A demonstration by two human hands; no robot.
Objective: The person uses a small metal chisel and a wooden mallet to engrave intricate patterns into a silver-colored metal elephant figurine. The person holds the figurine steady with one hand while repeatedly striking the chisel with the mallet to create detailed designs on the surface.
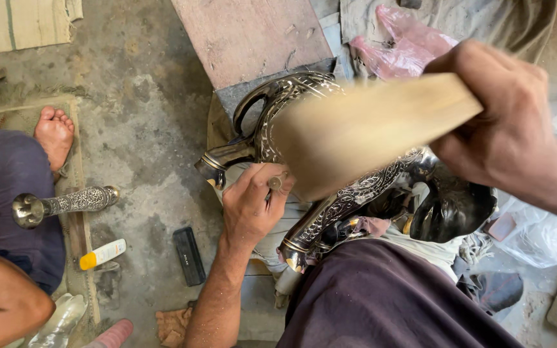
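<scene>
- Your right hand (507, 122) is wrapped tight around one end of a pale wooden block (362, 132), fingers curled over the top edge; the block is blurred, held above the metalwork.
- Your left hand (251, 206) pinches a small metal punch (274, 183) between thumb and fingers, its tip lost against the metal behind.
- The engraved silver-coloured piece (343, 200) lies across your lap, a long curved form with dense floral chasing; one end reaches toward the floor at your knee, and the looped, handle-like part sits higher up, just beneath the wooden block.
- Dark maroon cloth (381, 296) covers your lap under the piece.
- A pink plastic bag (401, 45) lies beyond your right hand, on grey fabric.
- Off to the left, another person's bare foot (53, 132) rests on the concrete floor (143, 116), with a second engraved tube (66, 205) lying at their leg.
- On the floor near it: a yellow-capped white tube (102, 253) and a flat black bar (189, 256).
</scene>
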